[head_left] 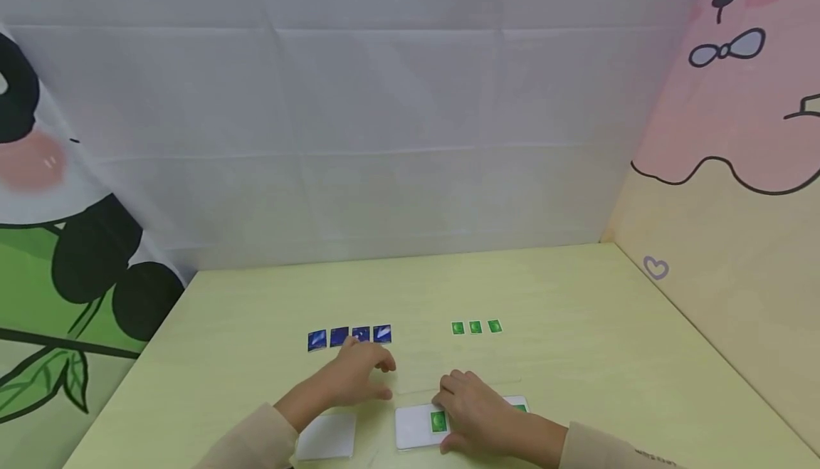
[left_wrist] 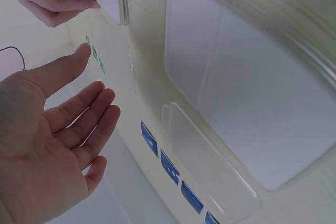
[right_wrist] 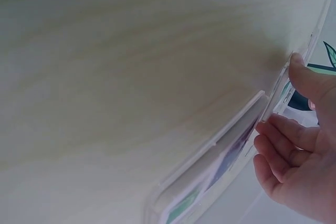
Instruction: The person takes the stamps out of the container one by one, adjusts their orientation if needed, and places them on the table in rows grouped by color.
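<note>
My left hand (head_left: 359, 373) hovers over the table with fingers loosely spread and nothing in them, just in front of a row of small blue cards (head_left: 317, 341). Below its wrist lies a clear plastic box (left_wrist: 252, 77) holding white cards, with a clear lid (left_wrist: 210, 166) beside it. My right hand (head_left: 477, 412) spans a second clear box of white cards (head_left: 413, 426), thumb at the near edge and fingertips at the far edge. A small green card (head_left: 438, 422) lies on it beside the thumb. The right palm hides part of this box.
Three small green cards (head_left: 475, 327) lie in a row farther back on the pale yellow table (head_left: 544, 284). Another clear box (right_wrist: 205, 166) with green and dark cards sits right of the right hand. A white cloth wall (head_left: 384, 134) closes the back; printed panels flank both sides.
</note>
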